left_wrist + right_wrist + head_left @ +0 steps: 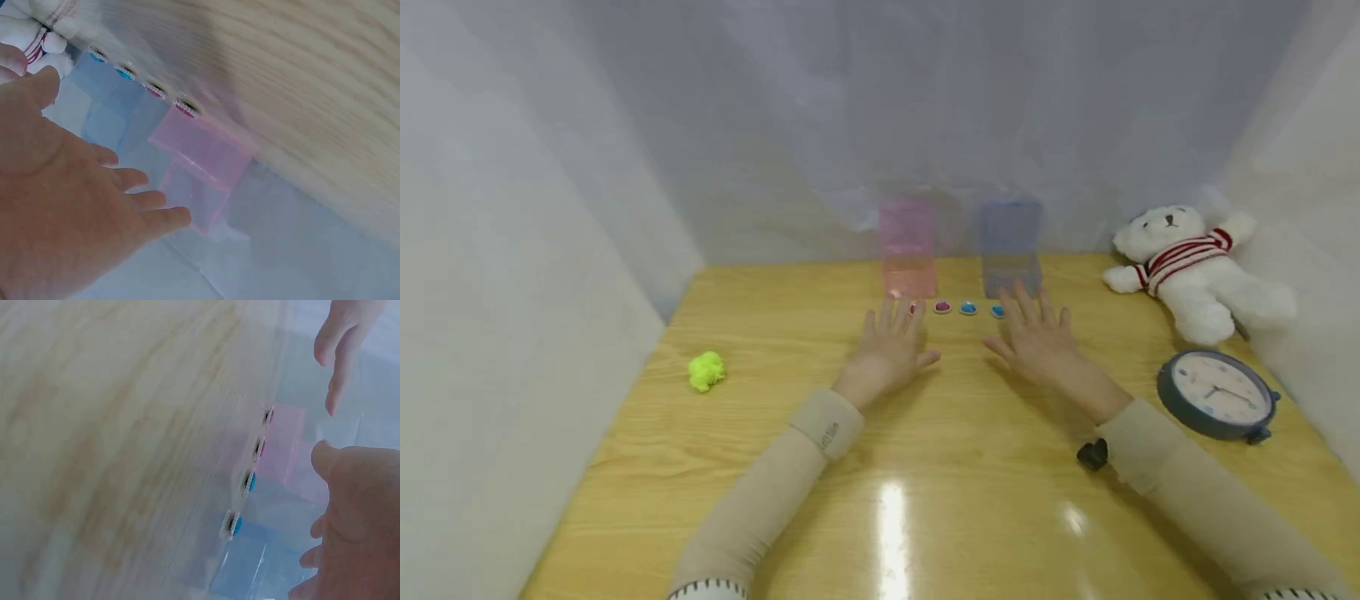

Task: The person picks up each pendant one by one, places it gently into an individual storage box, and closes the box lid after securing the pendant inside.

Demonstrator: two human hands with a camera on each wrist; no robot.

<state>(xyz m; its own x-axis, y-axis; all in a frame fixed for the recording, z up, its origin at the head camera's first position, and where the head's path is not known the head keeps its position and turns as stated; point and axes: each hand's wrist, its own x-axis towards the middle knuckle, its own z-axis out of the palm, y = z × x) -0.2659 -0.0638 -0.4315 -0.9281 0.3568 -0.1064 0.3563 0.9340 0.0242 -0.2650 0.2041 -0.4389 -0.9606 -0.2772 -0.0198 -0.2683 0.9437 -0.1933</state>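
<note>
My left hand (887, 350) is over the table with its fingers spread and holds nothing. Its fingertips overlap a dark red gem (913, 308) in the head view. To the right, my right hand (1041, 337) is also spread and holds nothing, its fingertips beside a blue gem (997, 311). Between the hands, a magenta gem (942, 307) and a second blue gem (968, 308) complete a row, each with a pale beaded rim. Behind the row are a see-through pink plastic piece (909, 250) and a see-through blue one (1011, 246), each with two panels.
A white teddy bear (1198, 271) in a striped sweater lies at the back right, with a dark round clock (1219, 394) in front of it. On the left is a fuzzy yellow-green clump (706, 371). Pale curtains (820, 125) surround the wooden table (970, 467).
</note>
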